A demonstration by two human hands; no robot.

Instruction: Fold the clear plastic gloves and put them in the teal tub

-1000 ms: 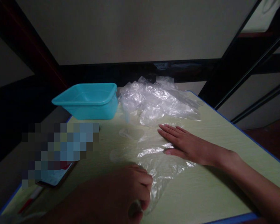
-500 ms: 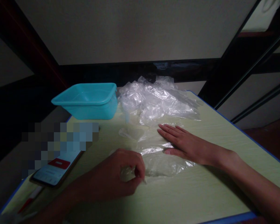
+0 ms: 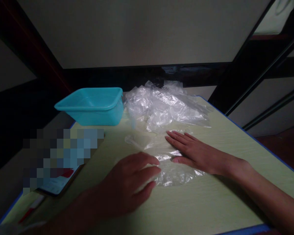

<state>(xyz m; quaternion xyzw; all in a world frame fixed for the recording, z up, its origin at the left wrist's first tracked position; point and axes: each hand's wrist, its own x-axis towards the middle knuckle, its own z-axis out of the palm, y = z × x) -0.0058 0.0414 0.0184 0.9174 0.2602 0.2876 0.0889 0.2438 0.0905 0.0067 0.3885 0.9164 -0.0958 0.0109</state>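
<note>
A clear plastic bag (image 3: 172, 174) lies spread and wrinkled on the table in front of me. My right hand (image 3: 189, 148) rests flat on its right side, fingers stretched out and pointing to the far left. Over the bag's near left part is my left hand (image 3: 134, 179), its fingers curved and apart, with nothing visible between them. Whether its fingertips touch the plastic I cannot tell. Behind the bag, a heap of crumpled clear plastic bags (image 3: 166, 106) sits at the table's far side.
A turquoise plastic basin (image 3: 98, 114) stands at the far left of the table (image 3: 181, 209). On the left lies a phone (image 3: 56, 186), partly blurred out, with a red and white pen-like object (image 3: 31, 209) nearer me. A pale wall panel (image 3: 137, 32) rises behind.
My left hand has opened from a pinch at the bag's near left edge and shifted slightly right over the bag. My right hand has stayed in place.
</note>
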